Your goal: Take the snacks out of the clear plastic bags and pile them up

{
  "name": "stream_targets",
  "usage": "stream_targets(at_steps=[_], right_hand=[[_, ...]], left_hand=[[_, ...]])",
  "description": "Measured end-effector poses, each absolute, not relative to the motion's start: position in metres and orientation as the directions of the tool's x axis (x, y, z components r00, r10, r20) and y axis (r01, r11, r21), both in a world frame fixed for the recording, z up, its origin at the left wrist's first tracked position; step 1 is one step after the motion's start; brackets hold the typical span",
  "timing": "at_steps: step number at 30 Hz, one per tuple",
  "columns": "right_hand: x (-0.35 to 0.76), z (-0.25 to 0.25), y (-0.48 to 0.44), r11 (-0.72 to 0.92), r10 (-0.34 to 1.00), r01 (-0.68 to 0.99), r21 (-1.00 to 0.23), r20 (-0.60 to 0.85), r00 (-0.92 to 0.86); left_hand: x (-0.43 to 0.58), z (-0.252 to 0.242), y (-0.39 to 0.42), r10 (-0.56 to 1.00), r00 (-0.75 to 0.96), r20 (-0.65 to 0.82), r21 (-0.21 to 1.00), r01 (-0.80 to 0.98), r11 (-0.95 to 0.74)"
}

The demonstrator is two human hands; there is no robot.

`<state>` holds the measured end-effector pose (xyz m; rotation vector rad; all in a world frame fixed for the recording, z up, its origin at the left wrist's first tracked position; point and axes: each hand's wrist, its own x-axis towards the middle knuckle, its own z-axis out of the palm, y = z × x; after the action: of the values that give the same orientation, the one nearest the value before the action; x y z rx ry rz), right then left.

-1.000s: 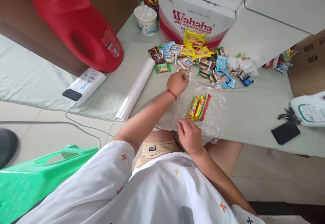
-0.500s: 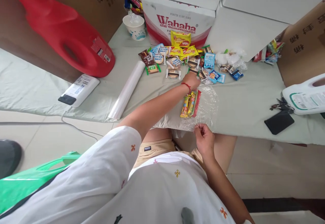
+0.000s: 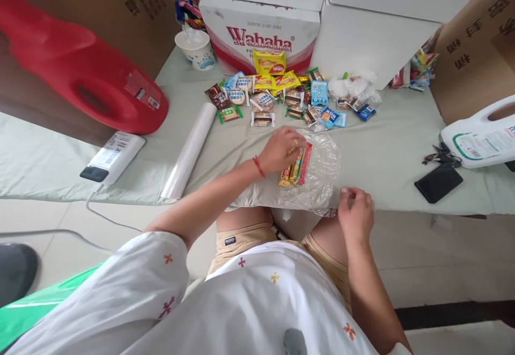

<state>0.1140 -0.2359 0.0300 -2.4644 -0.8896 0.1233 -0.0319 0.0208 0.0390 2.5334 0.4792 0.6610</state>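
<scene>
My left hand [image 3: 281,148], with a red cord at its wrist, is over the top ends of several snack bars [image 3: 295,168] in yellow, green and red wrappers. Its fingers are bent but apart, and I see nothing gripped in them. Beneath the bars a clear plastic sheet or bag [image 3: 324,170] lies spread on the cloth. At the table's front edge, just right of the plastic, my right hand [image 3: 357,213] has its thumb and fingers apart and holds nothing visible. Beyond both hands is a pile of small wrapped biscuits [image 3: 263,119] and yellow packets [image 3: 269,63].
A roll of clear film [image 3: 189,151] and a power strip-like white device [image 3: 112,156] lie at left, by a red jug [image 3: 137,97]. The Wahaha carton [image 3: 261,33] and a paper cup [image 3: 196,49] stand behind. Right are a black pouch [image 3: 438,183] with keys and a white jug [image 3: 483,135].
My left hand has drawn back from the biscuit pile to the snack bars. My right hand has let go of the plastic's front edge and shifted right. The view has moved slightly.
</scene>
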Motion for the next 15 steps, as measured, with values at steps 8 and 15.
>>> stream_targets(at_steps=[8, 15], right_hand=[[0.143, 0.014, -0.188, -0.524, 0.772, 0.583, -0.620, -0.057, 0.633], [0.109, 0.039, -0.151, -0.162, 0.889, 0.055, -0.985, -0.121, 0.441]], left_hand=[[-0.027, 0.002, -0.014, 0.435, 0.883, 0.176, 0.512, 0.295, -0.807], [-0.028, 0.005, -0.020, 0.449, 0.861, 0.239, 0.490, 0.292, -0.821]])
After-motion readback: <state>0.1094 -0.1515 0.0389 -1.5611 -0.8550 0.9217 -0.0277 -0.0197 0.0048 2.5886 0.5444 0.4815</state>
